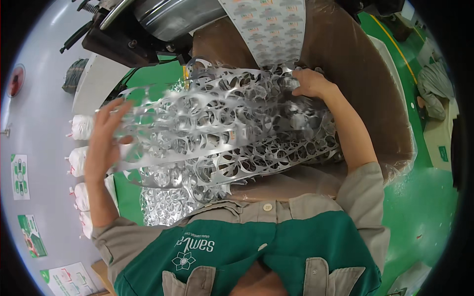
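Note:
A tangled heap of silvery punched foil scrap (217,123), full of round holes, stretches across in front of me. My left hand (106,135) is at its left end, blurred, with fingers and thumb spread apart. At the far right of the heap, my right hand (313,84) has its fingers curled down on the foil scrap; the fingertips are partly hidden. Just left of that hand a printed foil strip (271,32) comes down from above and meets the heap. Beneath and behind the scrap stands a large brown box (368,93) with a clear plastic liner.
A machine with a metal roller (177,17) and a black bracket (118,42) overhangs the far left. More shredded foil (168,204) lies low at the left. White bags (81,163) line the left wall. Over the green floor (419,207) at right, a pale bin (439,130) stands.

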Tool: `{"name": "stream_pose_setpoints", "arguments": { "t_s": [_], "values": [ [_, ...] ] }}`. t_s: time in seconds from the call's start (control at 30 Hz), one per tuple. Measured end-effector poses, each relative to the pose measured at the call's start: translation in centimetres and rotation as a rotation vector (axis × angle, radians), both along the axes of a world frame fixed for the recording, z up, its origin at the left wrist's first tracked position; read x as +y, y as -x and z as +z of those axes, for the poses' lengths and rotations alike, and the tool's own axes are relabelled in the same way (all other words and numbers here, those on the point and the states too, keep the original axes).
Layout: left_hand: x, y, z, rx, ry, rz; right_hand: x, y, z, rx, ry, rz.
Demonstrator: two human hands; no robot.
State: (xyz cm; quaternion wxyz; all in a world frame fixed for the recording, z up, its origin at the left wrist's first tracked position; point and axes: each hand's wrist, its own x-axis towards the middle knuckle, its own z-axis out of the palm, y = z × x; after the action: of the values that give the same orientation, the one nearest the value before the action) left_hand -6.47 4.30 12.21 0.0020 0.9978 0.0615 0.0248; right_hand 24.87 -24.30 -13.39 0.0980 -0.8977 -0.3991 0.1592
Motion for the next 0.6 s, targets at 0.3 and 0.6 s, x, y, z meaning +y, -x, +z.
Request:
{"name": "stream_pose_setpoints", "arguments": {
  "t_s": [0.3, 0.6],
  "values": [
    [-2.7, -7.0, -10.7, 0.315, -0.272, -0.566, -0.3, 0.1, 4.8, -0.082, -0.304, 0.036],
    [-1.2, -12.0, -7.0, 0.174, 0.567, -0.135, -4.5, 0.9, 14.4, 0.191, -1.02, -0.201]
  ]
}}
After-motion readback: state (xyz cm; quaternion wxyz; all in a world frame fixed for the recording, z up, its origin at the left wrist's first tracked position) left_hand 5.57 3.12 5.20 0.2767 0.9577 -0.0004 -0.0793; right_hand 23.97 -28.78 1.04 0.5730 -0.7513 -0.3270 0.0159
